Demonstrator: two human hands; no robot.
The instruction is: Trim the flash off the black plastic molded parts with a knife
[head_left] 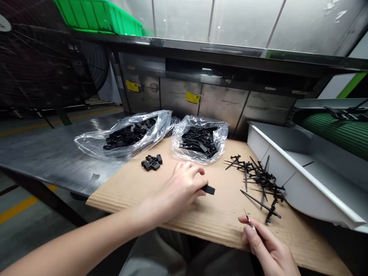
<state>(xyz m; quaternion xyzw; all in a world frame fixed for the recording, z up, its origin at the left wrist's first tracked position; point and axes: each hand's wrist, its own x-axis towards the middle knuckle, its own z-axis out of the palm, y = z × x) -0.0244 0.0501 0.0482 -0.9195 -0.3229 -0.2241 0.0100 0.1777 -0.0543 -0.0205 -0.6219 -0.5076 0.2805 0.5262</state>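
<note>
My left hand point(186, 182) is over the middle of the cardboard point(221, 214), its fingers closed on a small flat black plastic part point(209, 189) that sticks out to the right. Near the front edge, my right hand point(268, 247) pinches a thin pointed tool point(248, 220) with a shiny tip directed up and away; its exact kind is unclear. Beyond the left hand lie several blocky black plastic pieces point(151, 162). Right of it is a loose heap of long, thin black plastic parts point(261, 178).
Two clear plastic bags, a left bag point(92, 142) and a middle bag point(178, 147), hold black parts. A white bin point(287, 159) borders the cardboard's right side, beside a green conveyor belt point(319, 132). A metal shelf point(184, 48) spans the back, carrying a green crate point(94, 17).
</note>
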